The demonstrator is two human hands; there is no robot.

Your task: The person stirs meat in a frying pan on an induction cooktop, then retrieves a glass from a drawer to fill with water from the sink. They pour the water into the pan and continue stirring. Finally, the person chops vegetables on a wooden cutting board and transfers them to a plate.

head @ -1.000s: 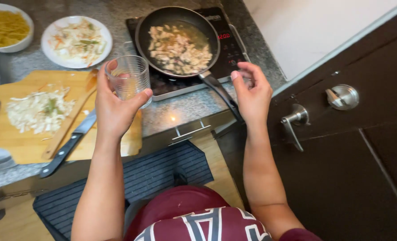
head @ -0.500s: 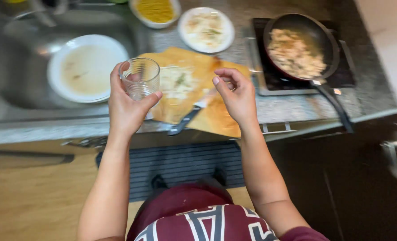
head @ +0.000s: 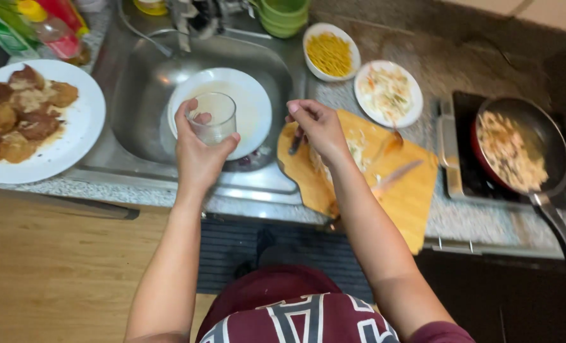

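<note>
A steel sink (head: 136, 95) holds a white plate (head: 251, 108). Left of it sits a plate of browned fried pieces (head: 47, 121); to the right lie a wooden cutting board (head: 410, 197) with a knife (head: 394, 178), a bowl of yellow noodles (head: 329, 52), a plate of shredded vegetables (head: 388, 92), and a dark frying pan (head: 518, 152) on the cooktop. The clear, smooth, round drinking glass (head: 211, 118) stands upright over the sink, wrapped by the left hand (head: 200, 149). The right hand (head: 321, 127) hovers above the board's edge, fingers loosely curled, holding nothing.
</note>
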